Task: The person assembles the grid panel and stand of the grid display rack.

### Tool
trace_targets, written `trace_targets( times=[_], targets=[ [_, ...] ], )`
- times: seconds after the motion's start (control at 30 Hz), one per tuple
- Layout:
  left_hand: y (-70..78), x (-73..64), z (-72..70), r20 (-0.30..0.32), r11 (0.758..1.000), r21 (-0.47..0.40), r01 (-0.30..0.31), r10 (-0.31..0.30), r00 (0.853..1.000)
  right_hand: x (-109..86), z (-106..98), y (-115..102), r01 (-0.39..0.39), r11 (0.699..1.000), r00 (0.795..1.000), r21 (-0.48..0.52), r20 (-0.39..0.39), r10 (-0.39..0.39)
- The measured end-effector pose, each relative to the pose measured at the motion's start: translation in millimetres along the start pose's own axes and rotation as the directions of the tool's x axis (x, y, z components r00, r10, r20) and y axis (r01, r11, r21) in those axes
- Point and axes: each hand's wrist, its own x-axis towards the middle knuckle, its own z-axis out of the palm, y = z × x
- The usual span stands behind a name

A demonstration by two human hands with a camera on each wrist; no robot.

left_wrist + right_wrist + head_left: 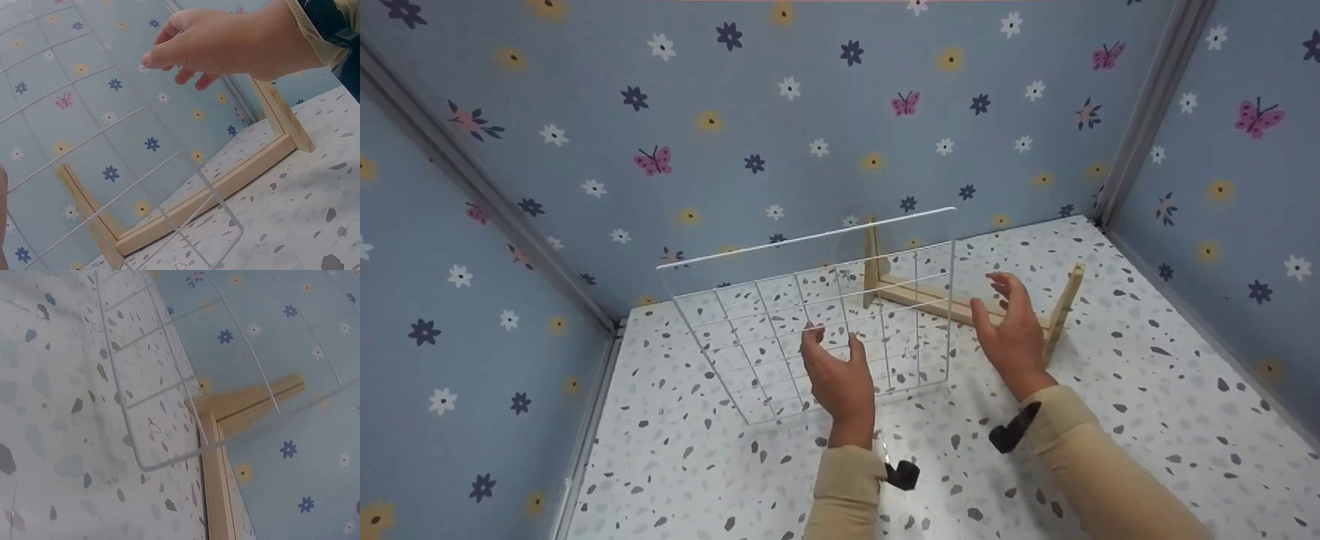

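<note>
A white wire grid panel point(896, 319) stands up at a tilt in front of me in the head view, with a thicker bar along its top. My left hand point(840, 379) is at its near face, thumb and fingers curled at the wires, holding it; part of the grip is hidden. To the right of the panel, my right hand point(1011, 341) hovers with fingers apart and nothing in them. Behind that hand is a wooden stand point(922, 298), a crossbar joining two end pieces. The left wrist view shows my right hand point(219, 45) above the stand.
A white tabletop point(682, 480) with grey speckles lies beneath everything. Blue flowered panels point(810, 90) rise at the back and both sides, meeting at grey metal corner posts point(1151, 112). A black strap end point(904, 475) hangs from my left wrist.
</note>
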Motion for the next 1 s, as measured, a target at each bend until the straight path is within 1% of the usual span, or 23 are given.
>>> trace_targets(
  times=[0.07,0.13,0.27,0.37,0.53,0.63,0.67,0.73,0.8,0.87,0.93,1.0],
  targets=[
    [-0.7,0.8,-1.4,-0.004,1.000,0.005,-0.001,0.001,1.000,3.7,-4.9,3.6,-0.014,1.000,1.000,-0.009,-0.002,0.014],
    [-1.7,2.1,-2.4,-0.009,1.000,0.004,-0.003,0.003,1.000,7.5,-9.4,7.9,-0.011,1.000,1.000,-0.020,-0.012,0.011],
    [-3.0,4.9,-5.0,-0.010,1.000,-0.005,0.001,-0.002,1.000,16.5,-20.0,16.6,0.051,0.998,0.997,-0.045,-0.050,-0.053],
    [-3.9,5.7,-6.8,-0.008,1.000,-0.005,-0.003,0.003,1.000,24.5,-30.0,22.8,0.090,0.992,0.992,-0.085,-0.085,-0.097],
    [-6.6,7.1,-7.9,-0.007,1.000,0.009,0.000,0.000,1.000,38.2,-45.9,33.9,0.090,0.989,0.985,-0.114,-0.139,-0.106],
    [-7.2,7.9,-9.0,-0.006,1.000,0.005,0.008,-0.008,1.000,42.3,-53.7,40.9,0.039,0.993,0.989,-0.111,-0.137,-0.055],
    [-7.6,8.2,-9.3,-0.007,1.000,0.006,0.009,-0.009,1.000,42.9,-55.9,43.3,0.013,0.994,0.991,-0.106,-0.132,-0.027],
    [-7.9,8.4,-10.2,-0.008,1.000,0.005,0.011,-0.011,1.000,43.3,-60.0,48.0,-0.061,0.995,0.992,-0.082,-0.114,0.051],
    [-7.8,8.5,-11.0,-0.010,1.000,0.008,0.010,-0.010,1.000,43.1,-63.6,53.1,-0.141,0.988,0.986,-0.058,-0.094,0.135],
    [-7.5,8.4,-11.8,-0.010,1.000,0.007,0.013,-0.013,1.000,42.3,-66.0,60.7,-0.200,0.979,0.977,-0.032,-0.076,0.197],
    [-7.0,8.4,-12.4,-0.009,1.000,0.002,0.017,-0.017,1.000,41.0,-67.6,69.9,-0.234,0.972,0.971,-0.007,-0.050,0.233],
    [-6.4,8.6,-12.9,-0.009,1.000,-0.001,0.021,-0.021,1.000,38.5,-68.5,79.7,-0.248,0.969,0.969,0.020,-0.008,0.248]
  ],
)
